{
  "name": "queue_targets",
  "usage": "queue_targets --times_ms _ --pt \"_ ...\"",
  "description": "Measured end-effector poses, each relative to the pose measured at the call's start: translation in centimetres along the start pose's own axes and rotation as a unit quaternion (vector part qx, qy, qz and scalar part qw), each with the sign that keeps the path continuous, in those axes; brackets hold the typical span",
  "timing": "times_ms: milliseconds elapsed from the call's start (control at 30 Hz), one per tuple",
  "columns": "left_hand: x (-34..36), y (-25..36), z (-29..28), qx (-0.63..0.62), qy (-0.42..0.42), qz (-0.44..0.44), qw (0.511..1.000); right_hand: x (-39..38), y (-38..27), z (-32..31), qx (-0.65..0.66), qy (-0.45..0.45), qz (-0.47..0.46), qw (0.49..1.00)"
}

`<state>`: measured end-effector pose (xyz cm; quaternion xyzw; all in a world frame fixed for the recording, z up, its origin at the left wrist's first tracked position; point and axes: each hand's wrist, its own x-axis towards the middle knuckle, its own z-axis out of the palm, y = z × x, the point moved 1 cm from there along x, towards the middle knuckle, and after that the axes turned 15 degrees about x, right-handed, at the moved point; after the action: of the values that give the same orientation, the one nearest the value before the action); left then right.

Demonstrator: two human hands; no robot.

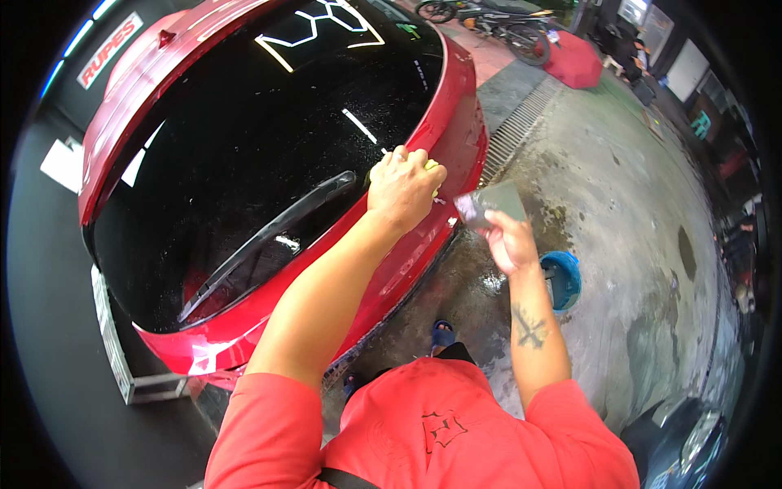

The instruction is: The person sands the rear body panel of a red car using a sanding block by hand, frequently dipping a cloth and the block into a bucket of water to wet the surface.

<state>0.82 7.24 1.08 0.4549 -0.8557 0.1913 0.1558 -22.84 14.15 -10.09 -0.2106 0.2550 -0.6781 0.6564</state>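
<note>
My left hand (401, 190) is pressed at the lower right edge of a red car's (446, 134) dark rear window (269, 138), knuckles up. Its fingers are closed round a yellow-green thing (432, 165), mostly hidden by the hand, so its kind cannot be told. To the right, my right hand (510, 243) grips a flat, grey, rectangular sheet or pad (498, 200) by its near edge, thumb on top. That pad is slightly blurred and held in the air beside the car's bumper. A black rear wiper (265, 236) lies across the glass, left of my left hand. Droplets dot the window.
A blue bucket (573, 287) stands on the wet concrete floor (627, 212) just beyond my right forearm. A drain grate (521, 122) runs beside the car. Farther off are a motorcycle (497, 24), a red umbrella (575, 63) and a seated person (637, 57). A dark wall borders the left.
</note>
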Motion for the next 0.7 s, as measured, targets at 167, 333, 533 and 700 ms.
queue_targets --times_ms 167,333,533,700 --pt "-8.5 -2.4 -2.7 0.002 0.098 -0.057 0.994 6.8 -0.6 8.0 -0.320 -0.112 -0.253 0.906" --pt "-19.5 -6.9 -7.4 0.042 0.127 -0.150 0.980 8.4 3.4 8.0 -0.630 -0.289 -0.407 0.595" --pt "-28.3 -12.0 -9.2 0.103 0.171 -0.257 0.946 -5.7 15.8 14.7 -0.569 -0.400 -0.364 0.619" --pt "-30.7 -13.1 -10.6 0.109 0.163 -0.236 0.952 -2.0 12.4 13.6 -0.614 -0.403 -0.390 0.556"
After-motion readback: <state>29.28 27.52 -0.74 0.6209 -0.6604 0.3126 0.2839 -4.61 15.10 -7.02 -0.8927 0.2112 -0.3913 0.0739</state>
